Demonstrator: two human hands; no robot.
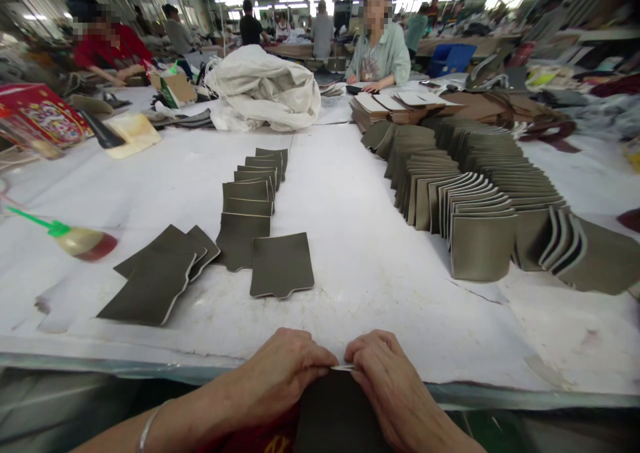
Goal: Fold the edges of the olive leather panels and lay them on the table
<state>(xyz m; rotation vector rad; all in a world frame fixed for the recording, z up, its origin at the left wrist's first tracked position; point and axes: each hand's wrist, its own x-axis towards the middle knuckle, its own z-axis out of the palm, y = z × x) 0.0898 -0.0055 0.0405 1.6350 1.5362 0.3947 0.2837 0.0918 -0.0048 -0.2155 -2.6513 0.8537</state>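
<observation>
Both my hands meet at the table's near edge, pinching the top edge of a dark olive leather piece that hangs below the table line. My left hand is closed on its upper left edge, a bracelet on the wrist. My right hand is closed on the upper right edge, thumb tips nearly touching. On the white table sheet ahead lies a single flat olive piece, with a row of overlapping pieces running away behind it and two larger pieces to the left.
Long fanned rows of folded olive pieces fill the right side. A glue bottle with a green nozzle lies at the left. A white cloth bundle and a red box sit further back. Other people work at the far side.
</observation>
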